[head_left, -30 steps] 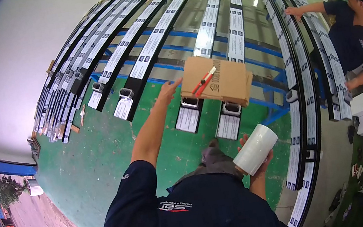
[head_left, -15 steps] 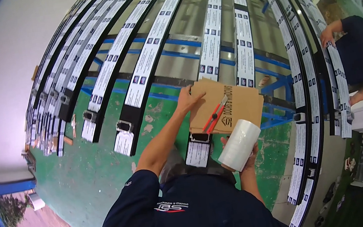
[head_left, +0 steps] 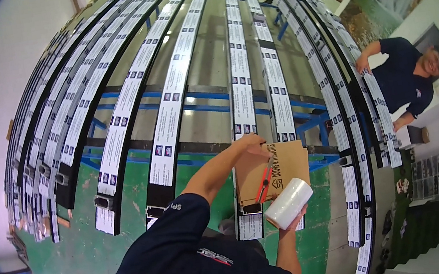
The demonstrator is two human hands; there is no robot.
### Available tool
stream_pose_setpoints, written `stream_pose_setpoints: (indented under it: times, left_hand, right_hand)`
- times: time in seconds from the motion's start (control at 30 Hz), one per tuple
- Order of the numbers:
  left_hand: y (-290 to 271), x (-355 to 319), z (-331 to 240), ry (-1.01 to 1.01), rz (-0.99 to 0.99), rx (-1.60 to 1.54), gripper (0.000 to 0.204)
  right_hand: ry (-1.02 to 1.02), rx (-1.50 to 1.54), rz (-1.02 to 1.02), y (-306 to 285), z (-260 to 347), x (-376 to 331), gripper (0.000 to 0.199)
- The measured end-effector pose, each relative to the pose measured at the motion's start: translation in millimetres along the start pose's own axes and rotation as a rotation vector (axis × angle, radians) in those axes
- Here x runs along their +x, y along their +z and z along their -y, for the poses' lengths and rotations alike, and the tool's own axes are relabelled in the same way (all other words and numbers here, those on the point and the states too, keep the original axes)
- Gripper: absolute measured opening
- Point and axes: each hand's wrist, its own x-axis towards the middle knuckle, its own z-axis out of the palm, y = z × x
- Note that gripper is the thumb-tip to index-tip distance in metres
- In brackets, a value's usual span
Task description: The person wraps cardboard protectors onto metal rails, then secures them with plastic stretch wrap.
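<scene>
A folded piece of brown cardboard [head_left: 289, 163] lies over the near end of a long profile [head_left: 241, 105] covered with white printed film. My left hand [head_left: 252, 142] is closed at the cardboard's far left edge; part of its fingers is hard to see. On the cardboard rests a red utility knife [head_left: 264, 185], touched by neither hand. My right hand [head_left: 300, 218] grips a roll of clear stretch film [head_left: 290, 203] from below, tilted beside the cardboard's near right corner. The profile's open metal end [head_left: 252, 209] shows just below the cardboard.
More long film-covered profiles [head_left: 177, 81] run away from me on blue trestles [head_left: 203, 103]. At the right a co-worker [head_left: 400, 73] in a dark shirt has both hands on a profile. A parts organizer [head_left: 428, 176] stands behind. The floor [head_left: 79, 260] is green and scuffed.
My view has shifted, and the cardboard with the knife sits closer to the profile's end. My left hand has moved along the cardboard's far edge. The film roll stays in my right hand.
</scene>
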Motion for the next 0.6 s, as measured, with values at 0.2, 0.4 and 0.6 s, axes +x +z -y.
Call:
stream_pose_setpoints:
  times: [0.2,0.4,0.6]
  left_hand:
    - [-6.5,-11.8,1.3,0.006,-0.101,-0.034,0.087]
    - [-44.1,-59.3,1.1,-0.045,-0.184,-0.182,0.072]
    - [-93.5,-171.2,65.0,-0.162,-0.327,-0.379,0.074]
  right_hand:
    - [-0.072,-0.199,-0.02,20.9,-9.3,-4.5,0.089]
    - [-0.057,-0.199,0.033,52.6,-6.7,0.3,0.084]
    - [0.154,-0.242,0.319,117.0,-58.6,8.5,0.088]
